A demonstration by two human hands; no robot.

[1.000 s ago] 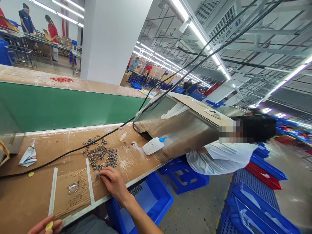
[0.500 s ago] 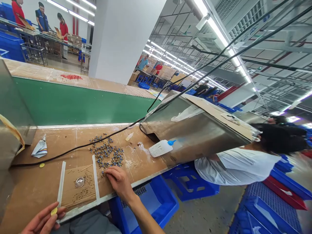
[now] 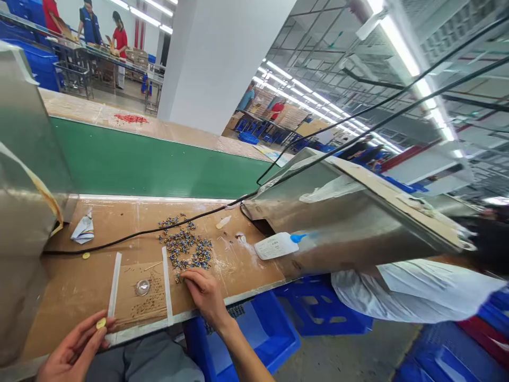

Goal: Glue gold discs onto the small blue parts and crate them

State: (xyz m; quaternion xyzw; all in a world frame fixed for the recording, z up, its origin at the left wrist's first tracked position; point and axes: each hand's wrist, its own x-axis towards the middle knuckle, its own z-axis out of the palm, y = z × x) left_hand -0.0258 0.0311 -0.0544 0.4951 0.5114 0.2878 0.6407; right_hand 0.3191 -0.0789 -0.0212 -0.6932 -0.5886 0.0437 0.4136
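My left hand (image 3: 77, 347), at the table's front left, pinches a small round yellow disc (image 3: 101, 323) between thumb and fingers. My right hand (image 3: 207, 297) rests at the near edge of a pile of small blue and gold metal parts (image 3: 186, 244). Its thumb and forefinger are pressed together beside a few stray parts; whatever sits between them is too small to make out. Between the hands, two white tape strips flank a cardboard patch (image 3: 149, 313) with dark specks. A small clear round dish (image 3: 142, 287) and a thin wooden stick (image 3: 153, 266) lie there.
A white bottle with a blue nozzle (image 3: 276, 246) lies against a metal panel (image 3: 342, 223) on the right. A black cable (image 3: 131, 235) crosses the table. Another yellow disc (image 3: 86, 255) and a crumpled wrapper (image 3: 83, 229) lie left. Blue crates (image 3: 274, 339) stand below; a person in white sits right.
The head view has turned slightly, so the table appears farther right. Both hands keep nearly the same pose and place on the table, the left one still pinching the yellow disc.
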